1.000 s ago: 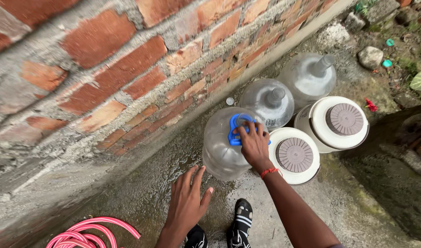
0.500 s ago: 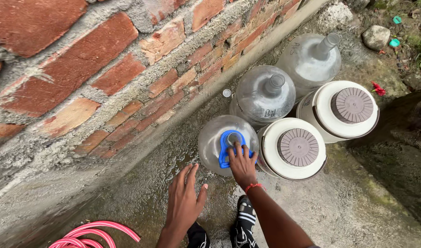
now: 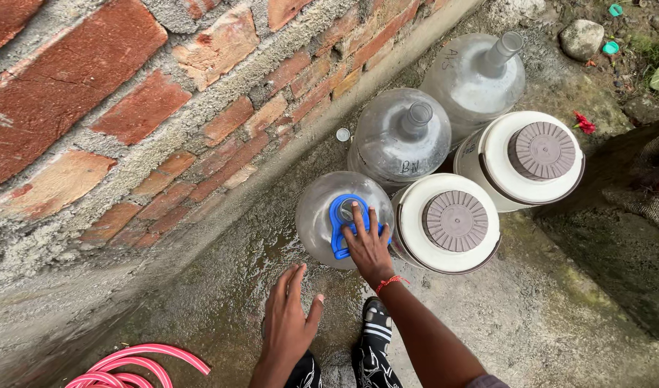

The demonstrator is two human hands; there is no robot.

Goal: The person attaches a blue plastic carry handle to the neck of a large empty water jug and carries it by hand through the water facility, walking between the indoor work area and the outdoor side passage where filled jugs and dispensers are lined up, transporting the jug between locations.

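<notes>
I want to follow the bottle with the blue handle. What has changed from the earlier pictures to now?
The near bottle, tilted toward the wall a second ago, now stands upright beside the white container. The right hand kept its place on the blue handle throughout. The left hand still hovers open, holding nothing. The other two bottles, the second white container and the pink hose stayed put.

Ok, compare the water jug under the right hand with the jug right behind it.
The near jug has a blue carry handle round its neck, gripped by the right hand; the jug behind has a bare, open neck and no handle. The near one sits further from the wall. Both are clear, round and upright.
</notes>
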